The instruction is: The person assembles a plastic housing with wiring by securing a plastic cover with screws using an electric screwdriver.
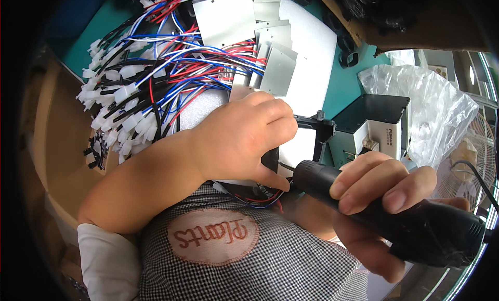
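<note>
My right hand (pixel 382 191) is wrapped round a black electric screwdriver (pixel 314 180), held nearly level with its tip pointing left. Its thin bit reaches a pale metal plate and black plastic frame (pixel 323 126) at the middle of the view. From the left, my left hand (pixel 249 132) is closed over this frame, with its thumb beside the bit. The hand covers much of the frame, so the exact spot where the bit touches is hidden. Red, blue and white wires (pixel 254 201) run out below my left hand, against the checked apron.
Many wire bundles with white connectors (pixel 125 95) lie at the left, attached to silver metal plates (pixel 280 69) stacked on white foam (pixel 309 56). A boxy screw feeder (pixel 382 116) stands at the right, beside clear plastic bags (pixel 431 103). A cardboard box (pixel 426 33) and fan (pixel 478 145) are farther off.
</note>
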Motion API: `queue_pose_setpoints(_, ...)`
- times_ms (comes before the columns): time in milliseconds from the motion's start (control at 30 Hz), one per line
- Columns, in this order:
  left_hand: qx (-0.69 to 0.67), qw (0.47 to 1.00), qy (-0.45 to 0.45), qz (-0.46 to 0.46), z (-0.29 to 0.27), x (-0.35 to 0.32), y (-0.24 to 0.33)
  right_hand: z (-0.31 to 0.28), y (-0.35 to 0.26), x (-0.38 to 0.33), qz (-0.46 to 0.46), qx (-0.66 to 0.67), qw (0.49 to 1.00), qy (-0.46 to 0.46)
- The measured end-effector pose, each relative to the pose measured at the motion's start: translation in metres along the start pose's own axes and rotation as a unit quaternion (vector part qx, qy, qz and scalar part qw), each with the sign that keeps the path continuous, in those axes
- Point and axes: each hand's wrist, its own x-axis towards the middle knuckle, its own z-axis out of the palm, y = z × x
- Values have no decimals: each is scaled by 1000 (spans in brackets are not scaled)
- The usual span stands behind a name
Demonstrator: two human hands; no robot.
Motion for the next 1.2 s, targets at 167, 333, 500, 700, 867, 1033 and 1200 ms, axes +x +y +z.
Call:
queue_pose_setpoints(167,16,1000,-8,19,1,1,-1,11,14,3,-44,60,997,-19)
queue_pose_setpoints(333,13,1000,-23,7,1,1,1,8,21,8,-49,102,991,-71)
queue_pose_setpoints(500,-9,1000,-3,-1,4,0,1,10,24,7,-51,115,990,-71)
queue_pose_setpoints(700,22,999,-24,-3,1,-3,4,16,20,5,-53,121,989,-71)
queue_pose_setpoints(867,49,996,-50,-49,-4,-8,16,14,18,-1,-43,112,992,-48)
queue_pose_setpoints(1033,51,994,-21,-91,2,-15,27,-10,11,-8,11,119,993,-11)
queue_pose_setpoints(1200,-20,998,42,-44,10,-10,19,-15,22,-17,48,163,985,7)
